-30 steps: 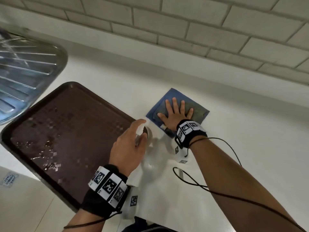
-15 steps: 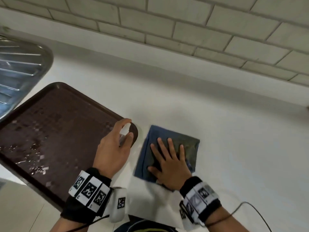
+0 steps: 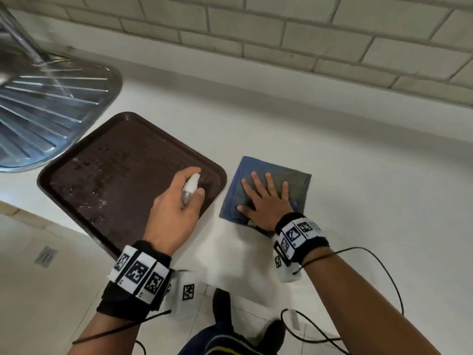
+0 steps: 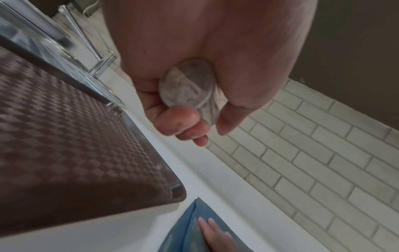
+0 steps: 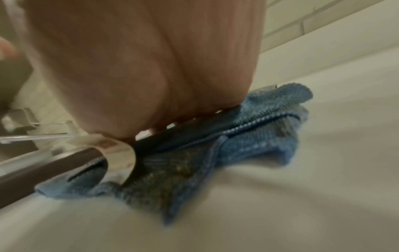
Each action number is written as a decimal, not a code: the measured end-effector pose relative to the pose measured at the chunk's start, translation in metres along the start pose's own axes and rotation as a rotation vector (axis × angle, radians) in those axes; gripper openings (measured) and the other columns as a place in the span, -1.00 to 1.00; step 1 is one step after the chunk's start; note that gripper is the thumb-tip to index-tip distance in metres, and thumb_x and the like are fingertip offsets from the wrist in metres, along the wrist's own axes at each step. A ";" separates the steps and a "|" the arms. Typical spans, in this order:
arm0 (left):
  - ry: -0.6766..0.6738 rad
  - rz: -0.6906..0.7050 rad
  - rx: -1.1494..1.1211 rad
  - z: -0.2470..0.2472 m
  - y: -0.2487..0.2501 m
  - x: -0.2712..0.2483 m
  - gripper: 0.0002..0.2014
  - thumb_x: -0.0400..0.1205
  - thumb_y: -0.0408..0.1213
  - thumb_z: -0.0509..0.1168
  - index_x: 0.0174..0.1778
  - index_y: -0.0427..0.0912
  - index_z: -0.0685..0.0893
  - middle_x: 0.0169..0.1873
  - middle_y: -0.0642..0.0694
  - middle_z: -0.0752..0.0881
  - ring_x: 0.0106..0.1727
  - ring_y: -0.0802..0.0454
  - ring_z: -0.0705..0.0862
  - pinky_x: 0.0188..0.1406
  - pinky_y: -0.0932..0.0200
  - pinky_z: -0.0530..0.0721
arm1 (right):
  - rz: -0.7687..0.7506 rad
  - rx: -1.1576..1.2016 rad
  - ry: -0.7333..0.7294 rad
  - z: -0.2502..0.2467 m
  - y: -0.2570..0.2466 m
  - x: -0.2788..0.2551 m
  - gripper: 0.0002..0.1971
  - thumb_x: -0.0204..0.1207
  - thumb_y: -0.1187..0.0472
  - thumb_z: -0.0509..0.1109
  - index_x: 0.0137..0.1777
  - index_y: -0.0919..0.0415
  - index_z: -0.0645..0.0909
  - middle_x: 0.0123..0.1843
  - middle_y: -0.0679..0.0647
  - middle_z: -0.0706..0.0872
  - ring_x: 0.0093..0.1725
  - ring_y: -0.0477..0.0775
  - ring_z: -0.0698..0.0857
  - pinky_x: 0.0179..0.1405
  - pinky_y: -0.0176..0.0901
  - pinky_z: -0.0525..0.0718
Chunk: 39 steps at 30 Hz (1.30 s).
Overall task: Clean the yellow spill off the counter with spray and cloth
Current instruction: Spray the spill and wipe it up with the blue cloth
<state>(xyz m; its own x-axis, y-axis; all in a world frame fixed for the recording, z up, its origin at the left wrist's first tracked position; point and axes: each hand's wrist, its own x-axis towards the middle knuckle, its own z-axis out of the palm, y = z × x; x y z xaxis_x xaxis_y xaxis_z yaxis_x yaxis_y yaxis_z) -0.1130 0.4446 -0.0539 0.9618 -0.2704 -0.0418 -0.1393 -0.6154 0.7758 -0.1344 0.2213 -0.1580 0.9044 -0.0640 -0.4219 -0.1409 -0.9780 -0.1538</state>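
Observation:
A folded blue cloth [image 3: 297, 180] lies flat on the white counter [image 3: 358, 175], darkened with yellowish stain in its middle. My right hand [image 3: 266, 198] presses on it with fingers spread straight. In the right wrist view the cloth [image 5: 259, 136] bunches under the palm and shows dirty patches. My left hand [image 3: 179, 206] grips a small clear spray bottle [image 3: 190, 187] with a white nozzle, held above the near right corner of the brown tray. The left wrist view shows the bottle's clear base [image 4: 190, 85] wrapped by curled fingers. No yellow spill shows on the bare counter.
A brown textured tray [image 3: 107, 175] with water drops lies left of the cloth, overhanging the counter's front edge. A steel sink drainboard [image 3: 51, 103] sits at far left. A tiled wall [image 3: 281, 34] backs the counter. Cables hang from both wrists.
My right hand dragged the cloth from further back toward me over the counter and keeps pressing it. My left hand stays by the tray corner gripping the spray bottle.

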 end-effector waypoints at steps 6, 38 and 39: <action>-0.078 0.014 0.009 0.031 0.015 -0.032 -0.63 0.73 -0.14 0.28 0.45 0.26 0.51 -0.23 -0.01 0.73 -0.29 0.06 0.67 -0.28 0.14 0.56 | -0.133 -0.024 0.055 0.069 -0.015 -0.122 -0.27 0.60 -0.40 -0.14 0.69 -0.07 0.15 0.73 0.03 0.16 0.67 0.34 0.14 0.50 0.60 -0.06; -0.078 0.094 0.080 0.109 0.064 -0.036 -0.55 0.71 -0.21 0.28 0.52 0.21 0.45 -0.37 0.01 0.65 -0.28 0.12 0.65 -0.19 0.08 0.51 | 0.440 0.219 0.026 0.047 0.135 -0.150 -0.23 0.57 -0.43 -0.25 0.66 -0.14 -0.45 0.69 -0.04 -0.49 0.64 0.28 -0.45 0.51 0.59 -0.28; -0.065 0.076 0.087 0.106 0.061 -0.025 -0.54 0.72 -0.21 0.27 0.53 0.20 0.43 -0.31 0.02 0.66 -0.27 0.09 0.64 -0.15 0.07 0.51 | 0.428 0.204 0.025 0.044 0.127 -0.139 -0.22 0.57 -0.43 -0.29 0.66 -0.11 -0.45 0.69 -0.01 -0.48 0.64 0.32 -0.44 0.50 0.62 -0.26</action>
<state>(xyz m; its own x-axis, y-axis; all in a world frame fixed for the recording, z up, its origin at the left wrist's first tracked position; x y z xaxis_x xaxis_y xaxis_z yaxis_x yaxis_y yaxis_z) -0.1706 0.3353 -0.0724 0.9308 -0.3645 -0.0277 -0.2341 -0.6525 0.7207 -0.2960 0.1149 -0.1581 0.7569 -0.4595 -0.4646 -0.5767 -0.8042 -0.1440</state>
